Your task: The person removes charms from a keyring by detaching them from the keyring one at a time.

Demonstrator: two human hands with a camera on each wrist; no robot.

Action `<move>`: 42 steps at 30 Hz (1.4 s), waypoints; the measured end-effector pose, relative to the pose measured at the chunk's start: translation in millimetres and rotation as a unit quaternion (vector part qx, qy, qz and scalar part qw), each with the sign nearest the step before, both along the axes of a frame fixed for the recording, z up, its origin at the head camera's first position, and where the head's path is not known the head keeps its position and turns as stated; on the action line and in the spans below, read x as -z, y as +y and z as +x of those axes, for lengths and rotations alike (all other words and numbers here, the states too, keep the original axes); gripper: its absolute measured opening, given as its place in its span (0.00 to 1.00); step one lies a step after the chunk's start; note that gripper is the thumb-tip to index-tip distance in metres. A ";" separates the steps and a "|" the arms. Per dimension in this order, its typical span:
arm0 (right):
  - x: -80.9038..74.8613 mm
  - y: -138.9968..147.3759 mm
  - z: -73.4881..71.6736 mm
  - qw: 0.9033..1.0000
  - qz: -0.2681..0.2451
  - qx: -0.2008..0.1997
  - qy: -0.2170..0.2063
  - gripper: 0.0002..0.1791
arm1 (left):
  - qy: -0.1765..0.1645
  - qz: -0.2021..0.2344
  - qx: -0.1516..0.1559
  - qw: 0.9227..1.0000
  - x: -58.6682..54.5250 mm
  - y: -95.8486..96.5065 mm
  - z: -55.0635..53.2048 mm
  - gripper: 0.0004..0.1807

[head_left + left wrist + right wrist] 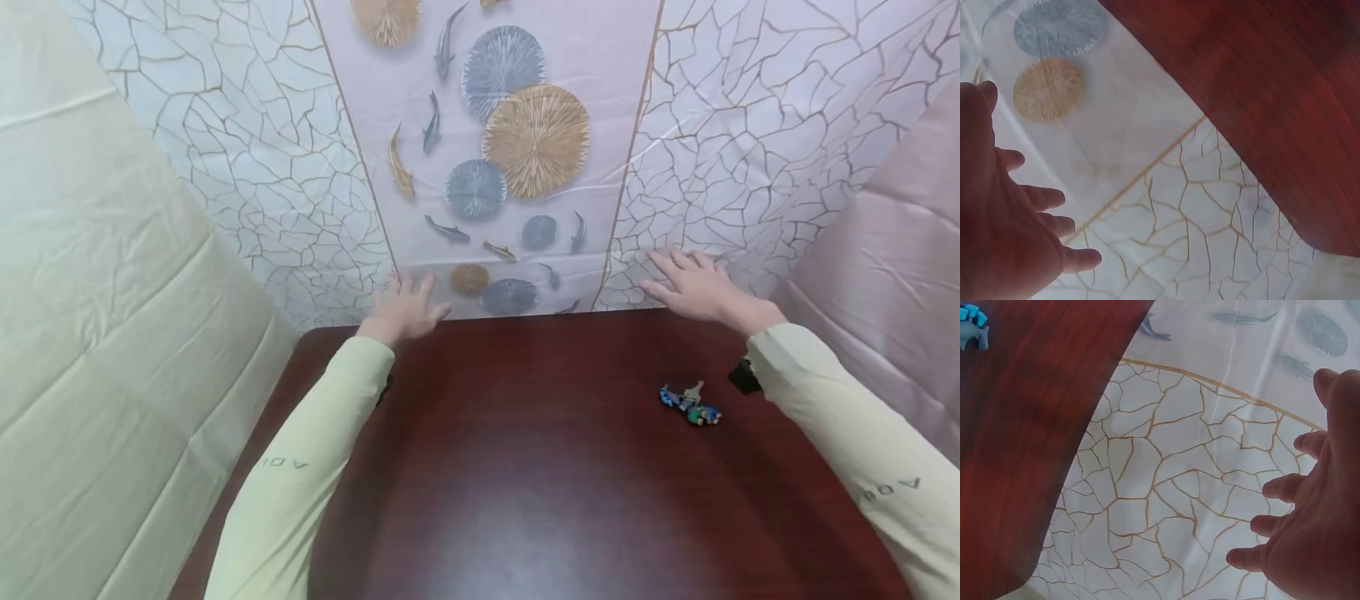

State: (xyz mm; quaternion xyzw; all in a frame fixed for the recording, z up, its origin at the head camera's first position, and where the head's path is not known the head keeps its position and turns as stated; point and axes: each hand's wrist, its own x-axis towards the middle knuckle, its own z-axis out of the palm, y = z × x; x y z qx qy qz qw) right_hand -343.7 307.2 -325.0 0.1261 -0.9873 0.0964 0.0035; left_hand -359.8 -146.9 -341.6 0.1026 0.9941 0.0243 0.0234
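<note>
Two hands, the left hand (402, 312) and the right hand (699, 288), were held out with fingers spread apart, near the far-left and far-right corners of the table (517, 417) respectively. A small cluster of blue, green and grey trinkets (702, 414) was seen on the table's right part, nearer the right hand. Patterned cloth (285, 192) was displayed beyond the table's far edge.

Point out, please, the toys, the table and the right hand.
Toys (687, 404), head view: middle of the cluster.
Table (517, 417), head view: bare top.
Right hand (699, 293), head view: its back.
</note>
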 end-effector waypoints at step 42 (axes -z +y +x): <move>56.2 19.2 51.2 0.987 -0.160 0.010 -0.025 0.42 | -0.062 0.115 0.084 0.988 52.0 144.1 19.8 0.40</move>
